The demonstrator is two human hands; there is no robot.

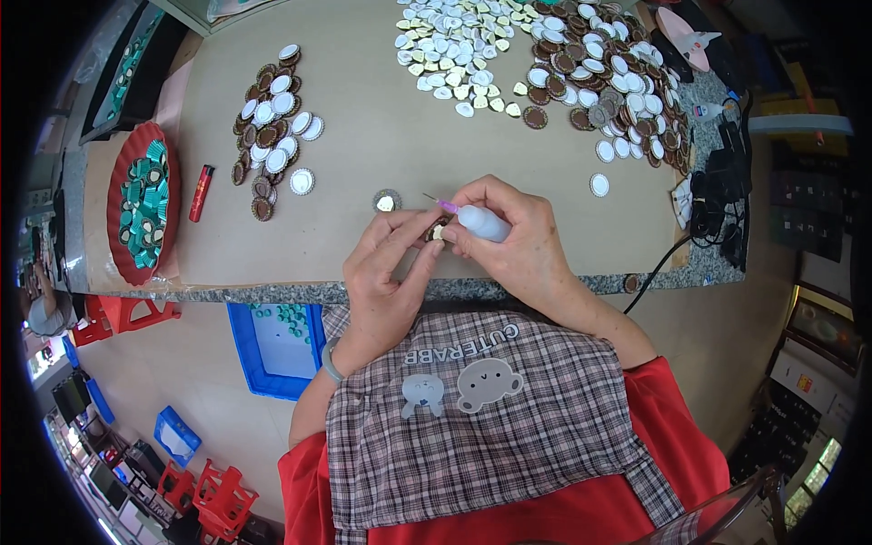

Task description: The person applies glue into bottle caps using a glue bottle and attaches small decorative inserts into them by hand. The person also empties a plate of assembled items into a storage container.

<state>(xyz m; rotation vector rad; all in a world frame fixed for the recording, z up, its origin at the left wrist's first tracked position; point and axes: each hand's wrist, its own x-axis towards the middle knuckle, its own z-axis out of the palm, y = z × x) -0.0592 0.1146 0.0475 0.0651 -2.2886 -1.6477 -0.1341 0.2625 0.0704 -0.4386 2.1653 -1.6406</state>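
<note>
In my right hand (527, 245) is a small whitish squeeze bottle (484, 224) with a purple collar and a thin needle tip, which points up and left. My left hand (386, 272) pinches a small brown round piece (438, 231) with a cream-coloured bit on it. Fingers of my right hand also touch this piece, so part of it is hidden. Just beyond my left hand, a scalloped disc (387, 199) lies on the table with a pale bit on top.
Brown and white scalloped discs form a pile (272, 118) at left and a larger heap (609, 82) at far right, beside pale pieces (459, 45). A red tray (116, 204) holds green cups near a red lighter (201, 193). A black cable (663, 263) crosses the right edge.
</note>
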